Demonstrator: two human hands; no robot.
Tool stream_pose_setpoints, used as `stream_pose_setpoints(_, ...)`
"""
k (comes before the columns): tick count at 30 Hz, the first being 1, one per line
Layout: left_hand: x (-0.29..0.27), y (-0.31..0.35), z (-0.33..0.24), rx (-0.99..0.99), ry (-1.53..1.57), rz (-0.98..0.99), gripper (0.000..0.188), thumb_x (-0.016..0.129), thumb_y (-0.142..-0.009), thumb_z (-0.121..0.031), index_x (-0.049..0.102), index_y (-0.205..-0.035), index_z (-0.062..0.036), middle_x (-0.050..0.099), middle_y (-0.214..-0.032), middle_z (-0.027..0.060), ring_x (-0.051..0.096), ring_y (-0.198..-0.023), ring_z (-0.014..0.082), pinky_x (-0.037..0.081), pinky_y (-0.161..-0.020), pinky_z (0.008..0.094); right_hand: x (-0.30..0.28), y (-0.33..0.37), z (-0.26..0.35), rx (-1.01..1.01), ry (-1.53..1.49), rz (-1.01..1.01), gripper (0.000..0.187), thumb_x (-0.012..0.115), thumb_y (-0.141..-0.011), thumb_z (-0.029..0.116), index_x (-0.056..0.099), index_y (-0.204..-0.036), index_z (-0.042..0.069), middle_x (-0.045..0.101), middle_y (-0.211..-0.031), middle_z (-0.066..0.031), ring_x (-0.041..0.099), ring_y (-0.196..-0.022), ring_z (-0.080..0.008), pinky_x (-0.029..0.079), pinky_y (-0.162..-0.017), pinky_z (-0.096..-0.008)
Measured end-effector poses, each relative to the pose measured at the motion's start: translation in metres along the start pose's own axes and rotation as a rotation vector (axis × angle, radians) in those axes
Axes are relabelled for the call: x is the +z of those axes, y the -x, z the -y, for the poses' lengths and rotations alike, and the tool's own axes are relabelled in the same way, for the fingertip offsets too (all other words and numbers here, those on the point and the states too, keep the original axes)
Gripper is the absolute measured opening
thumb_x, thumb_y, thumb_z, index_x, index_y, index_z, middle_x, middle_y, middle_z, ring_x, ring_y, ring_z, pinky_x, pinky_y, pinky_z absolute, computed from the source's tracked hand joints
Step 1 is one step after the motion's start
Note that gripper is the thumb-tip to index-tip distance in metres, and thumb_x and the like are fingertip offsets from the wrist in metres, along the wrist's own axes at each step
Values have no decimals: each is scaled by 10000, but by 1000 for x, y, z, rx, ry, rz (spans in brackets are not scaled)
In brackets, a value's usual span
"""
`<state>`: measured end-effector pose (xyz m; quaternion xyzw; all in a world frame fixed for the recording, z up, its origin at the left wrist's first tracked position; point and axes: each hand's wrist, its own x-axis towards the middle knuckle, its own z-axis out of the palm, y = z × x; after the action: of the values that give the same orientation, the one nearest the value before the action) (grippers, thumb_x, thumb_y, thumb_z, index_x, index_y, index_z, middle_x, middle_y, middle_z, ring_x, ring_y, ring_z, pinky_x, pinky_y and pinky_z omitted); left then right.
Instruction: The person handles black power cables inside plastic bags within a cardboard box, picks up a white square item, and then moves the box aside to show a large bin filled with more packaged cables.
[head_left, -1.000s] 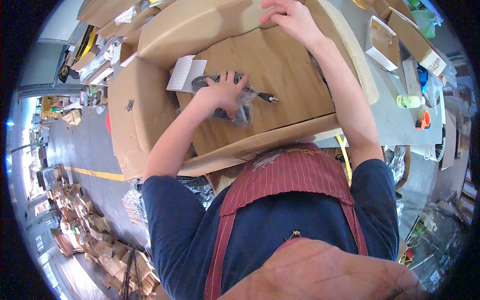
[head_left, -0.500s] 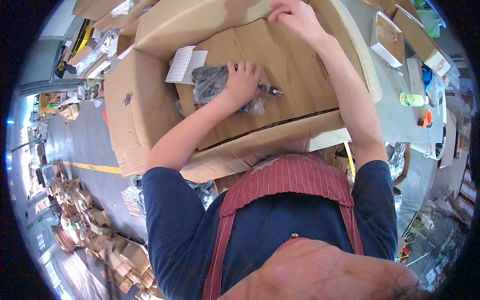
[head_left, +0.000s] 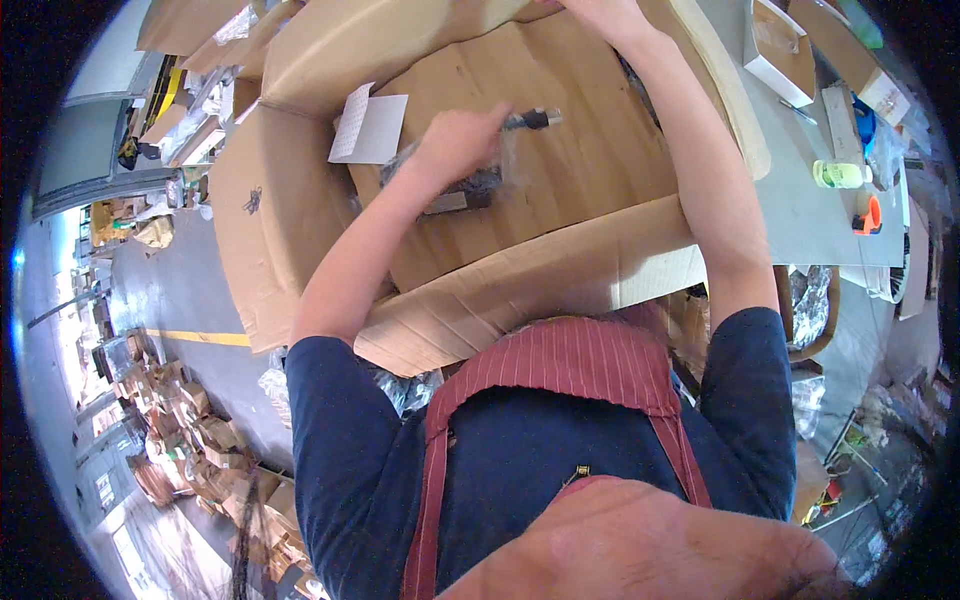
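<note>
A large open cardboard box stands in front of me, with a brown cardboard sheet lying across its inside. My left hand grips a clear plastic bag holding a dark object with a black tip, lifted just over the sheet. My right hand reaches to the far edge of the box at the top of the picture and rests on the cardboard there; its fingers are cut off by the frame. A white paper slip lies on the sheet at the left.
To the right is a grey table with small open boxes, a green-capped bottle and an orange tool. The grey floor at the left has a yellow line and heaps of cardboard scraps.
My left hand has lifted the bagged object and carried it up and to the right over the sheet. My right hand has stayed on the far edge of the box.
</note>
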<state>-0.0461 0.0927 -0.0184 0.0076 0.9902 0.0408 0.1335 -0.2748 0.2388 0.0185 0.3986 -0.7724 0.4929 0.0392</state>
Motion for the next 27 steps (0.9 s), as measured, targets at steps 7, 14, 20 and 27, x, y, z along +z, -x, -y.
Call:
stream_pose_setpoints(7, -56, 30, 9, 36, -58, -580, 486, 567, -897, -119, 500, -1378, -107, 660, -757, 225, 668, -693, 387, 541, -636, 497, 0, 0, 27, -142, -41, -35, 322, 546, -769, -6, 693, -1056, -4, 746, -852, -149, 734, -803, -263, 575, -742, -357)
stream_pose_setpoints(14, -192, 132, -37, -703, -200, -551, 349, 604, -984, -265, 588, -1211, 0, 679, -765, 240, 695, -696, 366, 527, -626, 444, -4, 6, 65, -72, -163, 42, 368, 524, -817, -69, 635, -1162, -9, 748, -841, -139, 744, -809, -229, 583, -729, -335)
stream_pose_setpoints(20, -191, 228, -11, -713, -95, -1035, 424, 531, -1036, -357, 570, -1249, 8, 646, -753, 232, 643, -710, 381, 489, -683, 476, 2, 13, 81, -138, -144, 106, 322, 531, -863, -53, 619, -1170, -9, 743, -841, -148, 741, -774, -240, 597, -710, -336)
stream_pose_setpoints(27, -186, 379, -17, -1206, -215, -1041, 553, 548, -977, -528, 622, -1292, -79, 695, -1102, 263, 659, -1081, 367, 481, -944, 416, 4, 21, 98, -375, -94, 187, 342, 563, -870, -11, 609, -1209, 0, 743, -873, -166, 742, -786, -262, 602, -706, -348)
